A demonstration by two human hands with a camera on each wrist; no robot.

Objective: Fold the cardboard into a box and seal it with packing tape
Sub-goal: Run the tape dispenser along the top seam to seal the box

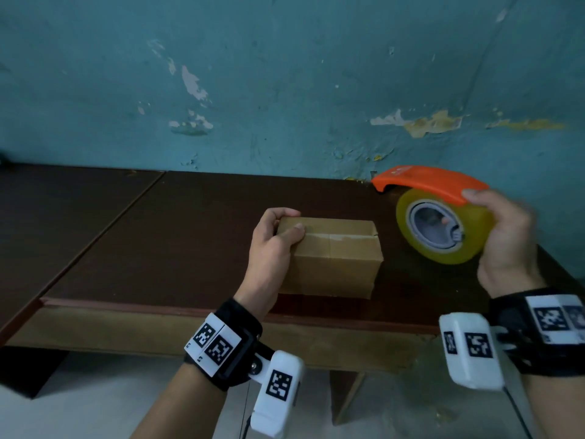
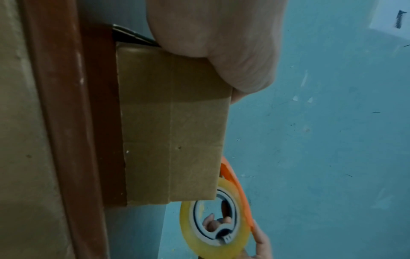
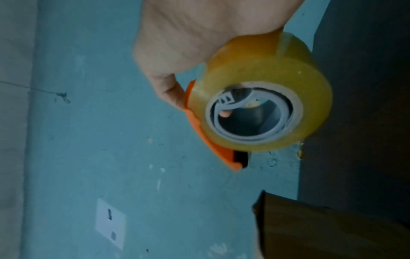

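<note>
A small folded cardboard box [image 1: 335, 258] stands on the dark brown table [image 1: 177, 236], with a strip of clear tape along its top seam. My left hand [image 1: 272, 242] grips the box's left end, thumb on top, fingers over the far edge. In the left wrist view the box [image 2: 173, 133] fills the middle under my palm. My right hand [image 1: 503, 245] holds a yellow tape roll [image 1: 443, 229] in an orange dispenser [image 1: 430, 182], lifted above the table to the right of the box. The right wrist view shows the roll [image 3: 261, 105] and the box's corner [image 3: 310, 226].
A peeling teal wall [image 1: 285, 83] rises directly behind the table. The table's front edge [image 1: 190, 308] runs just below the box. A second table panel [image 1: 47, 217] adjoins on the left. Pale floor [image 1: 95, 407] shows underneath.
</note>
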